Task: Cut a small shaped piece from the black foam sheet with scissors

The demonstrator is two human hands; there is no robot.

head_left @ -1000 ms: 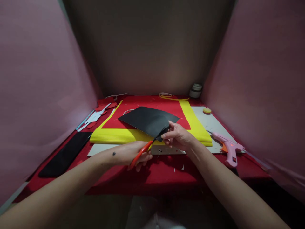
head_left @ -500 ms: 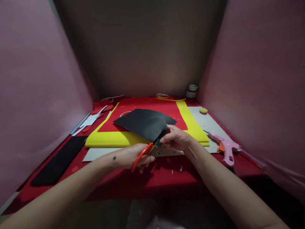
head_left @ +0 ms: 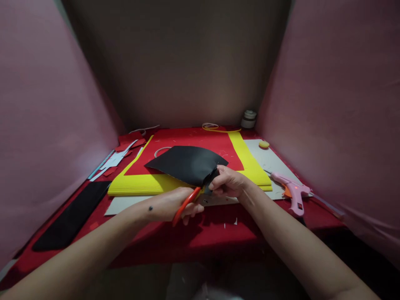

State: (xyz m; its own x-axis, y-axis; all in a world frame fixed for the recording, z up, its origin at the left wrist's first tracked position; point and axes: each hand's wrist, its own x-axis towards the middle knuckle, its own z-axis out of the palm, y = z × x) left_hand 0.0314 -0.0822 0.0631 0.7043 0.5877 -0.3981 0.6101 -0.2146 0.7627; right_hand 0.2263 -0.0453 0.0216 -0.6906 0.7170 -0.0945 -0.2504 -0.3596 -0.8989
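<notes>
My left hand [head_left: 183,206] is closed round the red-orange handles of a pair of scissors [head_left: 187,205]. Their blades reach the near right edge of a black sheet [head_left: 187,163], and the sheet mostly hides them. Pinched in the fingers of my right hand [head_left: 228,181] is that same edge, just right of the blades. The black sheet is held tilted and slightly bowed above a red sheet [head_left: 200,139], which lies on yellow corrugated sheets [head_left: 250,160].
A pink glue gun [head_left: 292,189] lies at right, near a yellow round piece [head_left: 264,144] on a grey board [head_left: 256,146]. At left are a black strip [head_left: 73,214], white cutouts [head_left: 117,159] and red scraps [head_left: 126,141]. A small jar [head_left: 249,118] stands at back right.
The view has shifted slightly, so the table things sit a little further left. Both hands keep their holds, and the black sheet's far edge has dipped slightly.
</notes>
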